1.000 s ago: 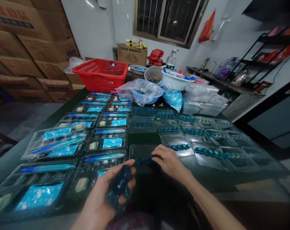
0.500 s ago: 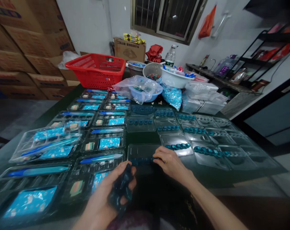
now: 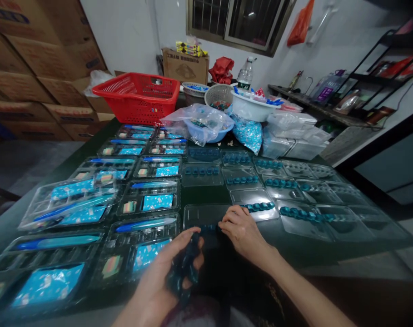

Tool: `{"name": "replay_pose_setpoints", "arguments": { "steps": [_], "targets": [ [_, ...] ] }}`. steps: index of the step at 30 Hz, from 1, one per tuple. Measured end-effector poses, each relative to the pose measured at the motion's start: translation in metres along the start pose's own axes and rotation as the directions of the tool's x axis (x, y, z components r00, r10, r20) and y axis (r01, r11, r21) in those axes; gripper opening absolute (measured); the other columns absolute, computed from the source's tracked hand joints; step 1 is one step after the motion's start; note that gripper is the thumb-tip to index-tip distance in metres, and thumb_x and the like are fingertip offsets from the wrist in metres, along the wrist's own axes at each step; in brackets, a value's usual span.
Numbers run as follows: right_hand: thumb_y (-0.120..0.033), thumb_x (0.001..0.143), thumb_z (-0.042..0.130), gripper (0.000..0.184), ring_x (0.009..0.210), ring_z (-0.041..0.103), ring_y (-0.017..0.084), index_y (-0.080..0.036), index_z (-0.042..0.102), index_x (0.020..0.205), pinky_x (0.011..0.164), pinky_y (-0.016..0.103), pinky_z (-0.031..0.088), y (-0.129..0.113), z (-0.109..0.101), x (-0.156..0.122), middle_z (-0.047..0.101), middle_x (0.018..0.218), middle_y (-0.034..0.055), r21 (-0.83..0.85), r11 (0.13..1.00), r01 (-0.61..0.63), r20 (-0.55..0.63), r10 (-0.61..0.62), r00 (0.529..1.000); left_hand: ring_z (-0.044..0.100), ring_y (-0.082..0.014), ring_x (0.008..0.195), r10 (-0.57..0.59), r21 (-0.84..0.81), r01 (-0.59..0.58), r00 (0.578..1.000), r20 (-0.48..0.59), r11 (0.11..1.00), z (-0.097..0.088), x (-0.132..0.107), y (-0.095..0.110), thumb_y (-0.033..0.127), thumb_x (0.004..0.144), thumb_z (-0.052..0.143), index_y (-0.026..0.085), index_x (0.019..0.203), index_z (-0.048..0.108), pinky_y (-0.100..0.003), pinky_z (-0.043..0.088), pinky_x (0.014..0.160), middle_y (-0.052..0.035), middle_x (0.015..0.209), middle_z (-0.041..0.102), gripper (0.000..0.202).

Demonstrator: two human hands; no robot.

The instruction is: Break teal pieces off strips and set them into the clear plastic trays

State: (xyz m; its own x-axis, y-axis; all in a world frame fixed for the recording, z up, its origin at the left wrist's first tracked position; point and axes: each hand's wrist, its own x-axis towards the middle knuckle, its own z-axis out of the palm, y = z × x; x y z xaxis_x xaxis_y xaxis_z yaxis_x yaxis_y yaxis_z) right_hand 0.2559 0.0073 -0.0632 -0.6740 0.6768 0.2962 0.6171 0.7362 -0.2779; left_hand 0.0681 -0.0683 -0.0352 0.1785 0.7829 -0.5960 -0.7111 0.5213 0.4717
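My left hand (image 3: 168,268) is curled around several glossy dark teal pieces (image 3: 184,272), whose exact kind I cannot make out. Its thumb and fingertips are by the near edge of a clear plastic tray (image 3: 201,212). My right hand (image 3: 242,229) is pinched at that tray's near side, by a row of dark teal pieces (image 3: 209,228) partly covered by both hands. Whatever its fingertips hold is hidden. Beyond the right hand, another clear tray (image 3: 243,196) has a row of teal pieces (image 3: 261,206) along its near side.
Left of my hands, clear trays hold blue pens (image 3: 146,225), blue patterned packets (image 3: 151,255) and striped erasers (image 3: 112,265). More trays with teal rows (image 3: 300,213) extend right. At the back stand a red basket (image 3: 138,102), a blue bowl (image 3: 209,131), a white basin (image 3: 254,108) and stacked clear packaging (image 3: 291,141).
The view has shifted slightly, and my left hand has moved a little right, closer to my right hand. My right hand stays at the tray's near side, fingers still pinched.
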Motion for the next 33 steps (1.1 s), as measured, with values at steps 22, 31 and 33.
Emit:
{"name": "replay_pose_setpoints", "arguments": {
  "steps": [22,31,33],
  "targets": [
    [-0.018,0.072,0.059,0.018,0.072,0.053,0.012,-0.021,0.061,0.090,0.065,0.024,0.044,-0.051,-0.014,-0.005,0.059,0.080,-0.0007,0.805,0.546,-0.232,-0.022,0.419,0.908,0.048,-0.0091,0.040,0.079,0.221,-0.091,0.995,0.061,0.971,0.010,-0.002,-0.022,0.035,0.071,0.061,0.016,0.080,0.057,-0.015,0.026,0.033,-0.0003,0.053,0.055,0.021],
    [-0.008,0.072,0.048,0.026,0.074,0.054,0.012,-0.020,0.059,0.093,0.069,0.025,0.045,-0.060,-0.005,-0.006,0.058,0.086,0.0020,0.766,0.625,-0.150,-0.099,0.346,0.933,0.046,-0.0083,0.038,0.094,0.264,-0.100,0.995,0.036,0.959,0.011,-0.003,-0.021,0.036,0.071,0.061,0.016,0.071,0.054,-0.016,0.026,0.034,0.0004,0.049,0.053,0.022],
    [-0.005,0.070,0.045,0.027,0.071,0.054,0.011,-0.019,0.059,0.088,0.065,0.023,0.044,-0.062,-0.007,-0.004,0.057,0.083,0.0011,0.747,0.639,-0.184,-0.087,0.368,0.926,0.045,-0.0080,0.038,0.076,0.276,-0.083,0.997,0.033,0.958,0.009,-0.002,-0.022,0.036,0.072,0.060,0.016,0.070,0.053,-0.016,0.025,0.034,0.0004,0.049,0.053,0.022]
  ]
}}
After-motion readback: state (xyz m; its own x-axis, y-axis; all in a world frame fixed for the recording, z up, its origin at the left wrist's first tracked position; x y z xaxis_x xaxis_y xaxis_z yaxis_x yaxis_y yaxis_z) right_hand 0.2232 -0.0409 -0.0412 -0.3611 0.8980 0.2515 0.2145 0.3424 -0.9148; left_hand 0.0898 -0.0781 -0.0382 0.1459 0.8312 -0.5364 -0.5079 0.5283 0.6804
